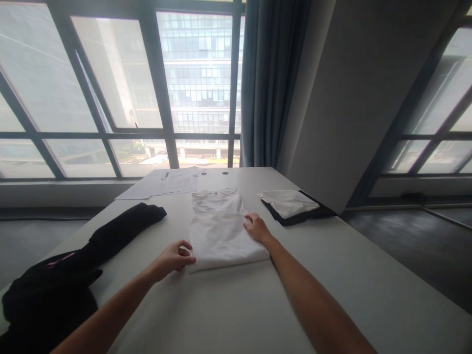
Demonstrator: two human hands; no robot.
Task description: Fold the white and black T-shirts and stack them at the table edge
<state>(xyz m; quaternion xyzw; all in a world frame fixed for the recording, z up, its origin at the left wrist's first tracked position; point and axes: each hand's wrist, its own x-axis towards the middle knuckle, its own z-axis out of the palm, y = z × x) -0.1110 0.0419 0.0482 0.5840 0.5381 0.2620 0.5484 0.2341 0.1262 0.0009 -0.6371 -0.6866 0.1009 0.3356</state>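
- Both your hands work a folded white shirt (221,231) lying mid-table (258,305).
- Your left hand (173,258) pinches its near left corner, fingers curled together.
- Your right hand (257,227) rests flat on its right edge, fingers together.
- Black clothes (73,260) lie at left.

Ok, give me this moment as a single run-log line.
left hand: pinching near-left corner of white garment | right hand: flat on its right edge | black garment: left, untouched | folded stack: right
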